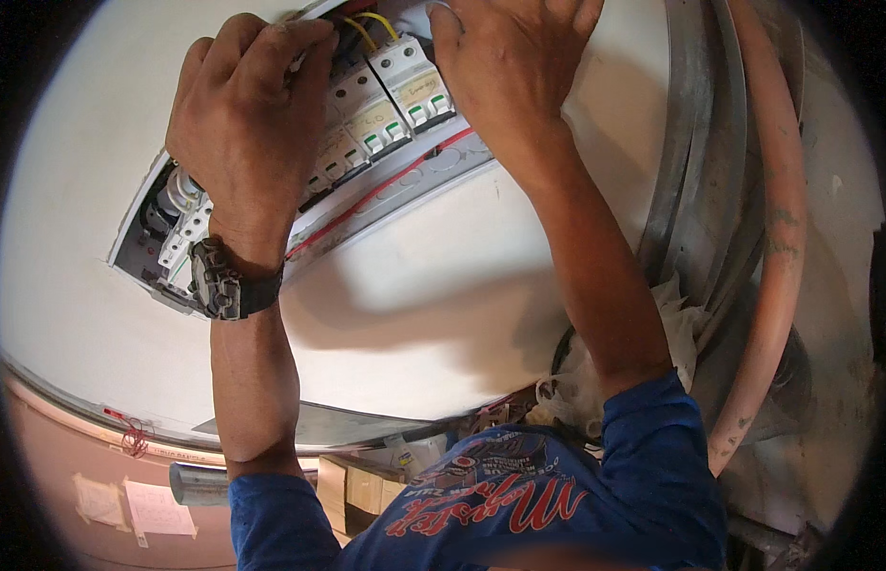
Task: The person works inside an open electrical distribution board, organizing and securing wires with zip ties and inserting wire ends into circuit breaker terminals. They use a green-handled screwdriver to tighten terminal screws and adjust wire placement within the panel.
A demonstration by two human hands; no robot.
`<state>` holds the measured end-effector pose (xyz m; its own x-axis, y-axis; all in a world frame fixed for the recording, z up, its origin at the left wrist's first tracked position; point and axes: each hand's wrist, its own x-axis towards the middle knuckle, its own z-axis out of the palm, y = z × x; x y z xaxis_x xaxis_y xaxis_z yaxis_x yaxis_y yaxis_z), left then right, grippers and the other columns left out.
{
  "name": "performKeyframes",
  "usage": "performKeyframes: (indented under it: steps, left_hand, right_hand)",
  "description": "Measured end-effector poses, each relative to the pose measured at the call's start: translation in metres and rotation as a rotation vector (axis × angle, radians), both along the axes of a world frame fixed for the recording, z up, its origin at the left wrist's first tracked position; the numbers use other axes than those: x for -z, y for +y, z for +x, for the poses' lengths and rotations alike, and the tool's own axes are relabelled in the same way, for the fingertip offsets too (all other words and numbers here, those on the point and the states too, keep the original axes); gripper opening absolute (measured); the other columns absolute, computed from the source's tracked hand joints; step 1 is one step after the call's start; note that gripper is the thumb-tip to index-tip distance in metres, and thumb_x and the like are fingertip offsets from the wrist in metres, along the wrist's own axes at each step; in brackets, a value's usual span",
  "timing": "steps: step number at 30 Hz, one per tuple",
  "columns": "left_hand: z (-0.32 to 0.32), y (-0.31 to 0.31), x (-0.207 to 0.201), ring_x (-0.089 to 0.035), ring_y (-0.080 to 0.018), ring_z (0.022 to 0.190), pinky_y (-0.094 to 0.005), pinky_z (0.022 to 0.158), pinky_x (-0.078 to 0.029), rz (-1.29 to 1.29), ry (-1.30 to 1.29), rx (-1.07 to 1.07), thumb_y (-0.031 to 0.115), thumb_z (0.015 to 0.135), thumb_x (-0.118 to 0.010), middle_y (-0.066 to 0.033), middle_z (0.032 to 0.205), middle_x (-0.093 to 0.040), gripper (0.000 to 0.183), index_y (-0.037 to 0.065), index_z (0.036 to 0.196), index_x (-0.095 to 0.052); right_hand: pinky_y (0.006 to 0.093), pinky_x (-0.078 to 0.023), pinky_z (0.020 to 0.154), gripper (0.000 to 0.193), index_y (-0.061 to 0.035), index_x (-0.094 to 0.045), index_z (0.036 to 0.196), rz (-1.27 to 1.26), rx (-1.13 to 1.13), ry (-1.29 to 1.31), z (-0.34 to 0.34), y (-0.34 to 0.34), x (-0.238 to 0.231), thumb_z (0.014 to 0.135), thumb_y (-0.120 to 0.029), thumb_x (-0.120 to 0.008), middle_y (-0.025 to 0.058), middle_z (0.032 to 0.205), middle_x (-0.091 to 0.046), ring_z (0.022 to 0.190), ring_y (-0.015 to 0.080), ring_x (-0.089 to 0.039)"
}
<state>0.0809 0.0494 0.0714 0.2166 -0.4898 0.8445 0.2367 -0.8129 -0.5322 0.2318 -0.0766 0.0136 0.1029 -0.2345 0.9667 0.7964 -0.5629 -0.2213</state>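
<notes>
Both hands are raised to an electrical panel box point(405, 195) set in a white wall. My left hand point(248, 119) covers its left-middle part; the fingers are curled together near the upper edge, and what they pinch is hidden. My right hand point(514, 71) is at the box's upper right, thumb bent beside a breaker, its fingertips cut off by the picture's top. Between the hands sit white circuit breakers point(419, 90) with green-marked switches. Yellow wires point(374, 27) enter their tops. A red wire point(381, 188) runs along the lower inside of the box. More white breakers point(184, 233) show at the left end.
A black watch point(216, 281) is on my left wrist. To the right stand grey metal strips point(686, 152) and a long orange pipe point(781, 219). Below are a crumpled plastic bag point(581, 381), a cardboard box point(362, 490) and papers point(157, 509) taped to a surface.
</notes>
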Motion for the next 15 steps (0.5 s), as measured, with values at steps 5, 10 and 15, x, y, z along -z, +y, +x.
performKeyframes:
  steps: [5, 10, 15]
  left_hand:
    - [-0.001, 0.005, -0.003, -0.067, -0.0165, 0.077, -0.0321, 0.069, -0.056, 0.088, 0.032, 0.0, 0.014, 0.081, -0.09, 0.0041, 0.085, -0.073, 0.016, 0.02, 0.095, -0.084]
    - [0.0, 0.006, -0.007, -0.065, -0.0165, 0.076, -0.0325, 0.068, -0.055, 0.123, 0.06, 0.128, 0.014, 0.082, -0.088, 0.004, 0.084, -0.072, 0.016, 0.021, 0.096, -0.083]
    - [0.005, -0.009, 0.003, -0.056, -0.0218, 0.081, -0.0349, 0.065, -0.045, 0.11, 0.042, -0.065, 0.015, 0.069, -0.084, -0.0027, 0.082, -0.059, 0.021, 0.015, 0.083, -0.069]
  right_hand:
    - [0.0617, -0.032, 0.117, 0.019, 0.0049, -0.077, 0.102, -0.079, 0.016, -0.086, -0.003, -0.01, 0.006, 0.091, -0.009, -0.071, 0.0263, 0.157, -0.044, 0.146, 0.0475, -0.037]
    - [0.06, -0.039, 0.114, 0.01, 0.0019, -0.076, 0.09, -0.103, 0.052, -0.095, -0.004, -0.016, 0.005, 0.088, -0.008, -0.073, 0.0278, 0.151, -0.052, 0.142, 0.0473, -0.045]
    - [0.0588, -0.043, 0.107, 0.01, 0.0042, -0.073, 0.085, -0.13, 0.225, -0.26, -0.001, -0.018, -0.005, 0.087, -0.006, -0.072, 0.0303, 0.144, -0.057, 0.136, 0.0489, -0.051]
